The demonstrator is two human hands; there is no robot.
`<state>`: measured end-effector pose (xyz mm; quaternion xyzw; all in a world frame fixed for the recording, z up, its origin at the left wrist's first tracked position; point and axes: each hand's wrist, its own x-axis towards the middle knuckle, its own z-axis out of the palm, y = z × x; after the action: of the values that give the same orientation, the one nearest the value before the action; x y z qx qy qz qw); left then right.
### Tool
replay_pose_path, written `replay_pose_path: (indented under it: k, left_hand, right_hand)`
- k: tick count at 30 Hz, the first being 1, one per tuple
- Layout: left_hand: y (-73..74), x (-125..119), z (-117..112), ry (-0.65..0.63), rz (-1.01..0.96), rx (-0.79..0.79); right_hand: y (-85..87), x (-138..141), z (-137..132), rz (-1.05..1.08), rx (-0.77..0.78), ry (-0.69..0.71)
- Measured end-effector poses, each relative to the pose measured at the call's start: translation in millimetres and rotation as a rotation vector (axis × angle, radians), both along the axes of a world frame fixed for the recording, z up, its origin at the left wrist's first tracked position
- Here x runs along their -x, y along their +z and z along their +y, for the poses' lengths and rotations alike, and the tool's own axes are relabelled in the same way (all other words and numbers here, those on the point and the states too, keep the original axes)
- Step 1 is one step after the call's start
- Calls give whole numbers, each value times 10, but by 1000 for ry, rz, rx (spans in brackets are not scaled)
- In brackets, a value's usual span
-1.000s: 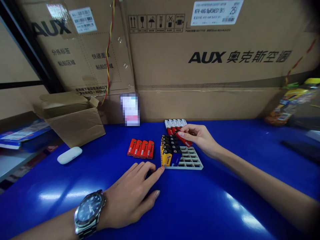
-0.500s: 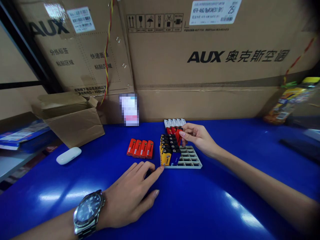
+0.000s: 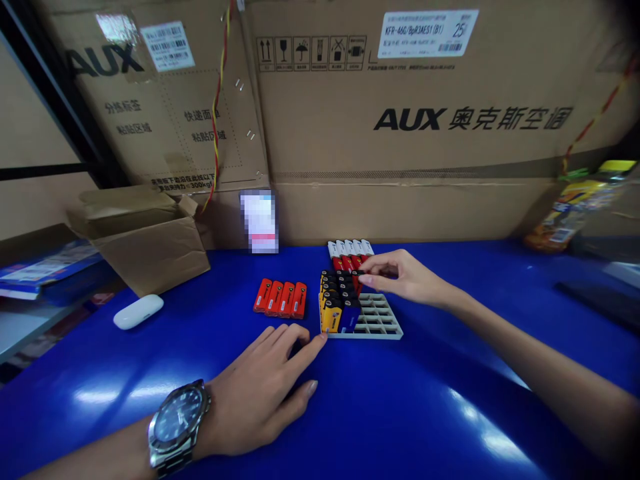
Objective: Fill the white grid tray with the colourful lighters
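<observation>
My right hand (image 3: 400,280) pinches the black top of a red lighter (image 3: 357,285) between thumb and fingers. This lighter stands upright at the tray, behind the blue lighters. The white slotted tray (image 3: 380,335) carries upright rows of yellow lighters (image 3: 332,317) and blue lighters (image 3: 350,317), with bare slots on its right. Against the tray's near left corner rests the index fingertip of my left hand (image 3: 270,387), whose fingers are stretched and apart. Several red lighters (image 3: 280,298) lie side by side on the table, left of the tray.
White lighters (image 3: 351,248) lie in a row behind the tray, with more red ones before them. A white oval case (image 3: 139,312) and a brown carton (image 3: 150,247) stand left. A phone (image 3: 259,221) leans on the large box (image 3: 425,153). A bottle (image 3: 567,213) stands far right.
My right hand has lowered the red lighter into line with the blue lighters. My left hand stays at the tray's corner.
</observation>
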<state>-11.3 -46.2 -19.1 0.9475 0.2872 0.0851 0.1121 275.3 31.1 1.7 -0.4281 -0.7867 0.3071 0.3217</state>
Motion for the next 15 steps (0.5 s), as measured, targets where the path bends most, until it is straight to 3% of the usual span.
replay_pose_path:
  k: [4,6,11,15]
  left_hand:
    - [1,15,0,0,-18,-11]
    - [2,23,3,-2,-17,-9]
    - [18,27,12,5,-18,-9]
    - [35,19,7,2,2,-1]
  right_hand:
    - [177,35,71,36,-62,-75]
    - [282,116,179,-76,-91,-63]
    - [484,512,574,-496,34,211]
    - [484,894,821,-772,171,357]
